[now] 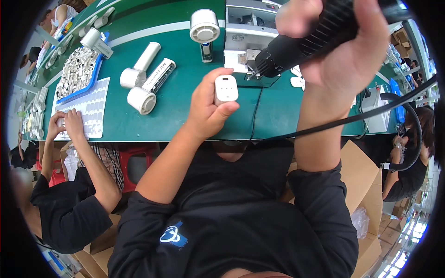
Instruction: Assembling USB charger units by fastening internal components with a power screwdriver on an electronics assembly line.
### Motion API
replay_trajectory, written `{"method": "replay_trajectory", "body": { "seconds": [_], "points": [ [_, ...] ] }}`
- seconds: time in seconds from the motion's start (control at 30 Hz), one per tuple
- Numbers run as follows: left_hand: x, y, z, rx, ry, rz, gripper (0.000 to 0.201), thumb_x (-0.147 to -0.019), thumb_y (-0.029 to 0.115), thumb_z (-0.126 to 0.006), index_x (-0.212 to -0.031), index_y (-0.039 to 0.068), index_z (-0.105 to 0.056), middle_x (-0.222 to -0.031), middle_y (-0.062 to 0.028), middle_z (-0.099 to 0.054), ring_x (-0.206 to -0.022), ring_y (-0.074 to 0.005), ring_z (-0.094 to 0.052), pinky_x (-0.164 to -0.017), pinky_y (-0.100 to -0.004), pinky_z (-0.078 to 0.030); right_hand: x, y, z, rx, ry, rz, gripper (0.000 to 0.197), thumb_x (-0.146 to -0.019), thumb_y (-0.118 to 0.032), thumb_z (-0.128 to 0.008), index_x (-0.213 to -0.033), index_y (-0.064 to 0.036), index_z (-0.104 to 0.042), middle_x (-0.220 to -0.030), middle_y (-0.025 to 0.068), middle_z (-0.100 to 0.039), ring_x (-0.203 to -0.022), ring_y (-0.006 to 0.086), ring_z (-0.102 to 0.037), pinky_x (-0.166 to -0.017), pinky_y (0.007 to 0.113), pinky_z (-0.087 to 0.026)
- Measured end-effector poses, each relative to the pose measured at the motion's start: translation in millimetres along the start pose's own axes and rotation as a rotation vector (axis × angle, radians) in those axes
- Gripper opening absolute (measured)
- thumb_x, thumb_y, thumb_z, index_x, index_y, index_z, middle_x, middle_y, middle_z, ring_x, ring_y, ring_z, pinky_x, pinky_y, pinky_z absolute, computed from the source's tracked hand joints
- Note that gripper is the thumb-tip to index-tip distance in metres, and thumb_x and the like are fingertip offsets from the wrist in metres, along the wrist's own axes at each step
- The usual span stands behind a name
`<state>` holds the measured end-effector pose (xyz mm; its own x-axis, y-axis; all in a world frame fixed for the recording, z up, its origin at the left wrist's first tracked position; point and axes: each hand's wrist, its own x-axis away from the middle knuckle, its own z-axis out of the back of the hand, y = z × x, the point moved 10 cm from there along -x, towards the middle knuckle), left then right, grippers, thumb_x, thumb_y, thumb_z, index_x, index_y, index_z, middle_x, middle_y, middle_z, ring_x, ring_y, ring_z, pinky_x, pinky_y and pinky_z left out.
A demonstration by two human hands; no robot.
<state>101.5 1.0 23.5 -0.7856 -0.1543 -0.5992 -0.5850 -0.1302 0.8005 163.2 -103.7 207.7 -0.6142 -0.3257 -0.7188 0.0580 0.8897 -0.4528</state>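
Observation:
My left hand (206, 107) is closed around a white handle-like housing (226, 88). Its rounded end faces up and shows a dark slot and several small holes; the rest is hidden by my fingers and the angle. In my raised right hand (338, 58) is a black electric screwdriver (306, 44) with a ribbed grip. Its tip points down and left, above and to the right of the white end and apart from it. Directly behind the tip stands a grey metal machine (237, 44) with a small front bracket.
Several white handheld fans lie or stand on the green table (176, 111), including one upright fan (204, 28). A blue tray (99, 65) of small white parts stands left, near a co-worker's hands (69, 124). A black cable (352, 119) crosses in front of my right forearm. A cardboard box (359, 173) stands right.

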Motion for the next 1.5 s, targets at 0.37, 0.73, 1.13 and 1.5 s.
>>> {"method": "replay_trajectory", "body": {
  "seconds": [0.37,0.73,1.13,1.5],
  "points": [
    [-6,6,-3,-0.068,-0.031,0.056,0.056,-0.076,0.039,-0.068,-0.116,0.007,-0.046,-0.090,-0.0080,-0.056,-0.077,-0.0198,-0.054,-0.069,-0.0285,-0.044,9,6,-21,0.620,0.222,-0.055,0.042,-0.084,-0.037,-0.055,-0.097,0.0022,-0.050,-0.058,0.0090,-0.053,-0.042,0.0181,-0.052,-0.042,0.028,-0.046],
    [-5,8,-6,-0.099,-0.033,0.010,0.059,-0.075,0.041,-0.069,-0.117,0.007,-0.046,-0.089,-0.0081,-0.057,-0.077,-0.0205,-0.055,-0.070,-0.0293,-0.044,23,7,-13,0.626,0.336,-0.086,0.041,-0.084,-0.035,-0.055,-0.099,0.0022,-0.048,-0.060,0.0085,-0.053,-0.044,0.0167,-0.051,-0.044,0.028,-0.046],
    [-4,-1,-5,-0.010,-0.041,0.053,0.063,-0.076,0.043,-0.069,-0.117,0.003,-0.043,-0.088,-0.0069,-0.054,-0.079,-0.0158,-0.053,-0.071,-0.0265,-0.043,18,6,-9,0.592,0.321,-0.169,0.036,-0.084,-0.035,-0.055,-0.090,0.0011,-0.051,-0.057,0.0082,-0.054,-0.044,0.0158,-0.053,-0.044,0.025,-0.045],
    [1,0,6,0.191,0.010,0.063,0.066,-0.077,0.044,-0.068,-0.122,0.003,-0.041,-0.093,-0.0058,-0.053,-0.083,-0.0115,-0.052,-0.073,-0.0243,-0.043,4,-17,22,0.591,0.212,0.043,0.026,-0.084,-0.025,-0.057,-0.086,0.0004,-0.053,-0.056,0.0067,-0.053,-0.044,0.0141,-0.052,-0.041,0.024,-0.044]
  ]
}}
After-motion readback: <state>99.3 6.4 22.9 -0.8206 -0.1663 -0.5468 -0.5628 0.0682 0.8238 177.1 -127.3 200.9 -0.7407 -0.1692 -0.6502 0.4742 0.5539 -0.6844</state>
